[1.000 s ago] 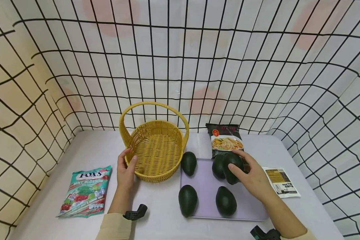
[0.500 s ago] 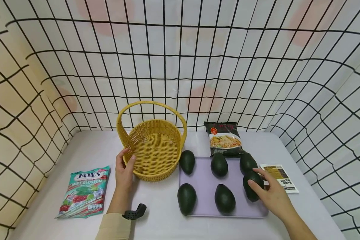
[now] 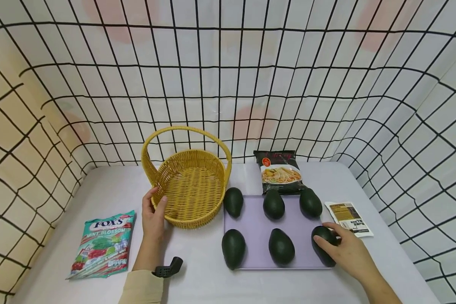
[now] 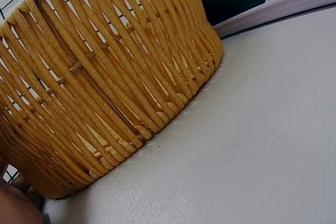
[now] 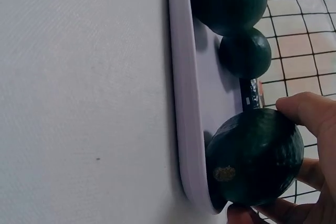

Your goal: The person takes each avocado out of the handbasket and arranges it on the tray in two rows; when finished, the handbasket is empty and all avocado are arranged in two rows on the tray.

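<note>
White table [image 3: 197, 278]: candy bag [image 3: 103, 244], noodle packet [image 3: 280, 171], sachet [image 3: 348, 218] around tray [image 3: 256, 228].

Avocados: six, on lavender tray [image 3: 258, 223], two rows of three — far left [image 3: 233, 202], far middle [image 3: 273, 204], far right [image 3: 310, 202], near left [image 3: 233, 248], near middle [image 3: 281, 246], near right [image 3: 323, 249]. Tray: one. Wicker basket [image 3: 190, 190]: one, left of tray. Candy bag [image 3: 102, 245]: one, near left. Noodle packet [image 3: 279, 171]: one, far side. Small sachet [image 3: 348, 212]: one, right. Hands: two — left hand [image 3: 153, 215], right hand [image 3: 346, 253].
</note>
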Available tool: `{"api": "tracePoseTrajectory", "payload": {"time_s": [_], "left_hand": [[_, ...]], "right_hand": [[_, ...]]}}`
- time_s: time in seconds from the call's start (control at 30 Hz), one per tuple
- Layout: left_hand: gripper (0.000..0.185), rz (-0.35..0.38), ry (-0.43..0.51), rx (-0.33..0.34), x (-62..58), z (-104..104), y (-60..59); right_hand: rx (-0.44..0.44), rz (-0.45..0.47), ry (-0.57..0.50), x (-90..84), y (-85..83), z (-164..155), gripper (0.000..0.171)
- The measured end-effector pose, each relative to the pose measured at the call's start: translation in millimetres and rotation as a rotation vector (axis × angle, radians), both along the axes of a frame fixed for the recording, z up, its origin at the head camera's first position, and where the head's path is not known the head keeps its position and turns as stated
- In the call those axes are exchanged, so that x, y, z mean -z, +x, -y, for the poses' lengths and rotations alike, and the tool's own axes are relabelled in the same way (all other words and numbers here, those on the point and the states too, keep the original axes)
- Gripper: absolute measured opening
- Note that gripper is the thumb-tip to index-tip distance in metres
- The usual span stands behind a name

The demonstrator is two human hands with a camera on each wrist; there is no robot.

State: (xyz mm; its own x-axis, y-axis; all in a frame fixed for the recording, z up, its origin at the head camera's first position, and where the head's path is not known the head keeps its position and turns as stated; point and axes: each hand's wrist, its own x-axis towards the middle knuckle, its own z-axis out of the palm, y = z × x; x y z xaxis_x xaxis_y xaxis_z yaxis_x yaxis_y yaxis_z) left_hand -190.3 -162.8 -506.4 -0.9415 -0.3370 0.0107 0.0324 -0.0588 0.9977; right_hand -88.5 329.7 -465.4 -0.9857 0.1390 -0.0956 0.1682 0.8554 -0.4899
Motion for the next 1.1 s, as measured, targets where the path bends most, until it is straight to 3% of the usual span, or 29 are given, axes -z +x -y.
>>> {"api": "tracePoseTrajectory", "payload": {"time_s": [0.6, 0.87, 1.1], "left_hand": [[0.052, -0.005, 0.007, 0.01, 0.6, 0.5, -3.4], [0.054, 0.013, 0.007, 0.02, 3.1, 2.4, -2.4], [0.054, 0.009, 0.011, 0.01, 4.2, 1.7, -2.6]], "right_hand": [[-0.063, 0.035, 0.019, -1.7, 0.3, 0.8, 0.078], [-0.033, 0.046, 0.035, 1.1, 5.7, 1.8, 0.077], [-0.047, 0.071, 0.029, -1.5, 2.0, 2.0, 0.086]]}}
